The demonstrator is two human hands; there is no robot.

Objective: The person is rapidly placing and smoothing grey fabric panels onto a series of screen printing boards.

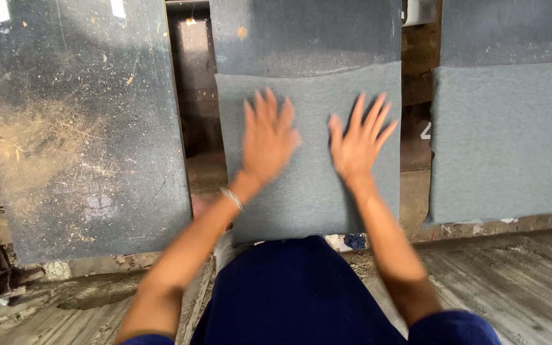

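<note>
Soft, even daylight, moderately bright, no hard shadows anywhere. White glare patches on the top edge of the dark panel point(78, 128) at upper left, light seems to come from above and behind it. Gaps between the panels fall into dim brown shadow. Left hand point(266, 137) heavily motion-blurred, fingers smeared; right hand point(358, 144) slightly blurred, edges softer. Grey felt sheet point(314, 191) flat-lit, texture fairly sharp. Dark blue clothing at bottom soft, near-field. Mild wide-angle stretch toward the corners.
</note>
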